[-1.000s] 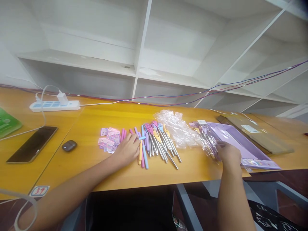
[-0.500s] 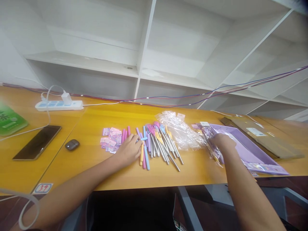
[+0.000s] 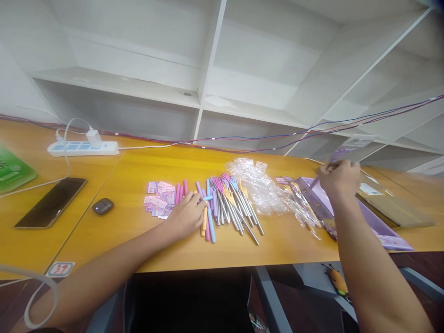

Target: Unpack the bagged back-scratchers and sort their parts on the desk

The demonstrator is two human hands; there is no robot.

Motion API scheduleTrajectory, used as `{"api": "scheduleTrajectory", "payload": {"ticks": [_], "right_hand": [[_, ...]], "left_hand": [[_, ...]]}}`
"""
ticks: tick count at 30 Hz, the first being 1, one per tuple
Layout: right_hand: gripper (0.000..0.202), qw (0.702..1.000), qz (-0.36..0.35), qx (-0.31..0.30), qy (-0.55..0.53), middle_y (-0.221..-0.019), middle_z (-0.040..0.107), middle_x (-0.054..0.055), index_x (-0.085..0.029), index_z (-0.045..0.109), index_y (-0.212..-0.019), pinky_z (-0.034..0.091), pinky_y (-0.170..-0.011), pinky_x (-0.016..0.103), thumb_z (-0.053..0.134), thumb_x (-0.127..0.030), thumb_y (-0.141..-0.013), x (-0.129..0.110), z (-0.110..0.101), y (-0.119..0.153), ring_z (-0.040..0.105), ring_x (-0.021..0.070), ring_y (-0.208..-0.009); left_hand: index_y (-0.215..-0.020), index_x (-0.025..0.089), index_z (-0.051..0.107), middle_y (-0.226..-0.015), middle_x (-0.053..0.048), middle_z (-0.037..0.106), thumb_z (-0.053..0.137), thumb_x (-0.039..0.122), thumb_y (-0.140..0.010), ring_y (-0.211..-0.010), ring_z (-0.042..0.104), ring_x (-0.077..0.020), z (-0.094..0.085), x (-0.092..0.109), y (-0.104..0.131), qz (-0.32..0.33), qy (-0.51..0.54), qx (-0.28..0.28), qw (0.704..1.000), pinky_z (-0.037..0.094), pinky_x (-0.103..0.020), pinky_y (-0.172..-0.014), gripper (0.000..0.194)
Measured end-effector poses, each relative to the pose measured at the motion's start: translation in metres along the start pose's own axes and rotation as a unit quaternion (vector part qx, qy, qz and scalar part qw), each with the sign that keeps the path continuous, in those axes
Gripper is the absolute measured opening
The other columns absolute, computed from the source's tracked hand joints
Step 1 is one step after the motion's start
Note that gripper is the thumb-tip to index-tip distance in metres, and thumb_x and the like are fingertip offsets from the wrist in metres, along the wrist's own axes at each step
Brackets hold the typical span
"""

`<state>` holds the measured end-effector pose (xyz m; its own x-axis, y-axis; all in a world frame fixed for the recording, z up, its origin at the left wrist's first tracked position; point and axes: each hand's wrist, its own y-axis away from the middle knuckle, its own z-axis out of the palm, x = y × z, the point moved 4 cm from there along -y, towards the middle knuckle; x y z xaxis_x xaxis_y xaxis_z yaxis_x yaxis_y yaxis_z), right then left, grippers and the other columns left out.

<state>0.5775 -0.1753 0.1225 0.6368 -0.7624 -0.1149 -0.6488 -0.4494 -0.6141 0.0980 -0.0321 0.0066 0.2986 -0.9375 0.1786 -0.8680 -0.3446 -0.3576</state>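
My left hand (image 3: 186, 215) rests on the coloured handle tubes, its fingers curled beside a yellow tube (image 3: 204, 221) and a blue tube (image 3: 211, 226); what it grips, if anything, is hidden. Right of it lie metal rods with small coloured hand-shaped ends (image 3: 234, 206). My right hand (image 3: 339, 178) is raised over the purple tray (image 3: 373, 225), closed on a blurred clear packet with a white label (image 3: 357, 141). Filled clear packets (image 3: 301, 206) lie by the tray's left side. Clear plastic bags (image 3: 251, 185) are heaped behind the rods. Pink printed cards (image 3: 161, 199) lie left of the tubes.
A phone (image 3: 51, 203), a dark small case (image 3: 103, 206) and a green packet (image 3: 14, 170) lie at the left. A white power strip (image 3: 83, 148) stands behind them. Flattened cardboard (image 3: 398, 208) lies beyond the tray. Cables run along the shelf.
My right hand has lifted up and to the right from the filled packets, now with a labelled packet in it. My left hand has stayed among the tubes.
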Motion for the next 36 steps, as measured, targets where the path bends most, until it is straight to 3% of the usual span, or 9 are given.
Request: {"api": "scheduleTrajectory", "payload": {"ticks": [2,6,8,12,16,22,29,33,36], "right_hand": [[0.035,0.993,0.051,0.087,-0.067,-0.124,0.061,0.032,-0.006,0.071,-0.117,0.039,-0.079,0.042,0.059,-0.03,-0.096,-0.018,-0.029,0.002,0.056,0.0247,-0.088],[0.007,0.917,0.084,0.048,-0.388,-0.083,0.063,0.012,-0.019,0.059,-0.081,0.043,-0.067,0.035,0.058,-0.022,-0.088,-0.081,-0.061,0.028,0.054,0.0174,-0.067],[0.014,0.76,0.031,0.013,-0.649,-0.084,0.061,0.003,-0.025,0.05,-0.084,0.036,-0.051,0.027,0.064,-0.026,-0.08,-0.127,-0.069,0.055,0.048,0.0122,-0.056],[0.028,0.466,-0.061,-0.36,-0.806,-0.069,0.051,-0.006,-0.024,0.048,-0.08,0.027,-0.039,0.021,0.074,-0.036,-0.078,-0.243,-0.059,0.143,0.033,0.0072,-0.044],[0.03,0.307,-0.098,-0.577,-0.75,-0.076,0.06,-0.001,-0.023,0.054,-0.086,0.043,-0.047,0.023,0.078,-0.04,-0.082,-0.318,-0.038,0.238,0.05,0.0107,-0.056],[0.027,0.369,-0.118,-0.618,-0.684,-0.078,0.067,0.0,-0.021,0.061,-0.088,0.056,-0.068,0.03,0.08,-0.04,-0.085,-0.336,-0.01,0.294,0.061,0.0136,-0.066],[0.016,0.525,-0.155,-0.589,-0.595,-0.078,0.072,0.002,-0.02,0.068,-0.094,0.054,-0.061,0.031,0.054,-0.025,-0.092,-0.311,0.005,0.259,0.066,0.0166,-0.061],[0.017,0.751,-0.214,-0.305,-0.545,-0.084,0.071,0.003,-0.021,0.068,-0.089,0.052,-0.075,0.035,0.052,-0.021,-0.094,-0.286,0.008,0.215,0.065,0.0195,-0.075],[0.008,0.784,-0.232,-0.181,-0.547,-0.094,0.066,0.005,-0.023,0.062,-0.098,0.049,-0.074,0.035,0.057,-0.028,-0.1,-0.279,0.008,0.206,0.061,0.02,-0.081]], "left_hand": [[-0.111,0.012,0.069,-0.116,-0.016,0.064,0.046,0.017,-0.104,-0.117,0.054,-0.0324,-0.004,0.002,0.0,-0.002,0.018,0.01,1.0,0.05,-0.049,-0.104,0.024],[-0.119,0.016,0.067,-0.12,-0.013,0.065,0.045,0.022,-0.107,-0.12,0.054,-0.0305,-0.019,0.002,0.001,-0.02,0.123,0.066,0.99,0.044,-0.052,-0.112,0.026],[-0.12,0.019,0.065,-0.121,-0.011,0.065,0.045,0.028,-0.108,-0.12,0.056,-0.0287,-0.027,-0.005,0.002,-0.046,0.207,0.105,0.972,0.041,-0.052,-0.116,0.026],[-0.117,0.02,0.066,-0.119,-0.01,0.067,0.044,0.043,-0.108,-0.114,0.062,-0.026,-0.029,-0.033,0.0,-0.134,0.423,0.189,0.876,0.049,-0.044,-0.107,0.033],[-0.114,0.017,0.068,-0.088,-0.007,0.071,0.045,0.069,-0.101,-0.082,0.071,-0.0222,-0.022,-0.055,-0.006,-0.188,0.617,0.161,0.747,0.06,-0.036,-0.078,0.059],[-0.109,0.015,0.068,-0.042,0.007,0.049,0.065,0.072,-0.092,-0.029,0.046,-0.0128,-0.009,-0.05,0.0,-0.272,0.648,-0.029,0.711,0.031,-0.02,-0.033,0.059],[-0.093,0.017,0.06,-0.079,-0.002,0.07,0.075,0.062,-0.09,-0.057,0.065,-0.0114,-0.006,-0.06,-0.009,-0.226,0.665,0.089,0.706,0.05,-0.021,-0.052,0.048],[-0.096,0.019,0.056,-0.08,-0.001,0.069,0.077,0.057,-0.089,-0.058,0.068,-0.0145,-0.01,-0.063,-0.01,-0.238,0.685,0.069,0.685,0.048,-0.022,-0.048,0.044],[-0.099,0.019,0.057,-0.075,0.001,0.065,0.073,0.046,-0.092,-0.04,0.051,-0.0082,-0.01,-0.055,-0.009,-0.241,0.694,-0.011,0.679,0.034,-0.02,-0.037,0.033]]}}
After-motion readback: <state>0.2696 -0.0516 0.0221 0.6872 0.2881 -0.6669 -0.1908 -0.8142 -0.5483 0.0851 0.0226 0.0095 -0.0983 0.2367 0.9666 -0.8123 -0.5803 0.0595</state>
